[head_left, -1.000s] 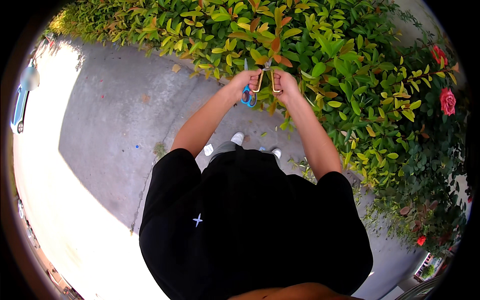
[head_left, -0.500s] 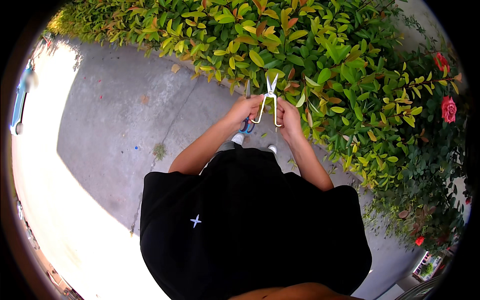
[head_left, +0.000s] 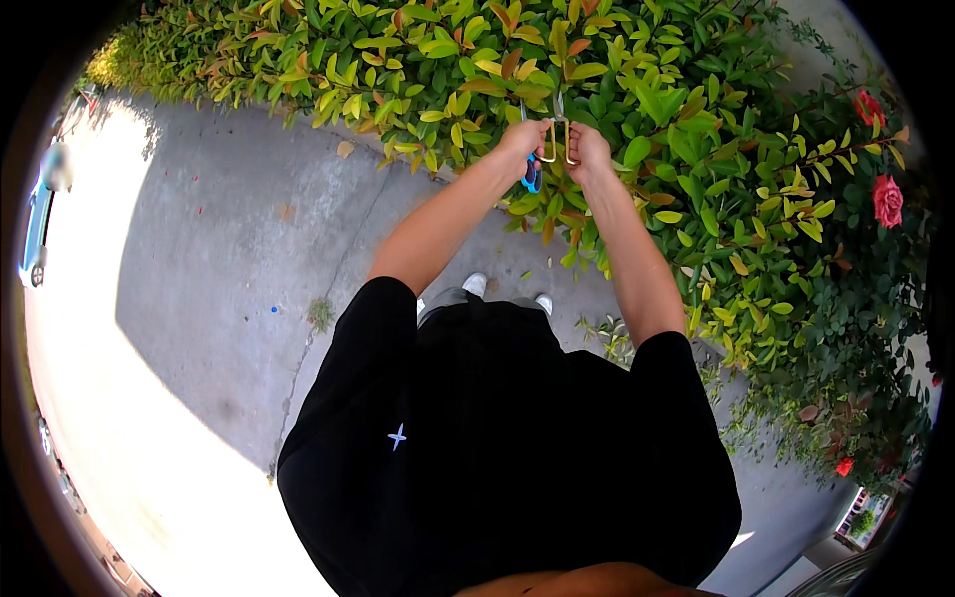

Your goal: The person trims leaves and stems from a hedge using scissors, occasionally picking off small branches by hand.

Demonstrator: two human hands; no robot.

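Observation:
My left hand (head_left: 523, 141) is closed around one handle of a pair of garden shears (head_left: 559, 118) with pale cream handles. That same hand also holds blue-handled scissors (head_left: 532, 179), whose loops hang below the fingers. The fingers of my right hand (head_left: 590, 152) are wrapped round the other handle of the shears. Both arms reach forward to the hedge (head_left: 676, 139), which has green, yellow and reddish leaves. The shears' metal blades point away from me among the leaves, their tips hard to make out. A narrow grey blade of the scissors shows just above my left hand.
Grey concrete pavement (head_left: 229, 229) lies to the left, with a small weed (head_left: 319, 314) in a crack. Pink-red roses (head_left: 887, 201) grow at the right. A vehicle (head_left: 38, 224) stands at the far left. My white shoes (head_left: 476, 285) are near the hedge's foot.
Both hands have moved forward and slightly right, carrying the shears and scissors from over the pavement edge into the hedge. The shears' handles have come closer together.

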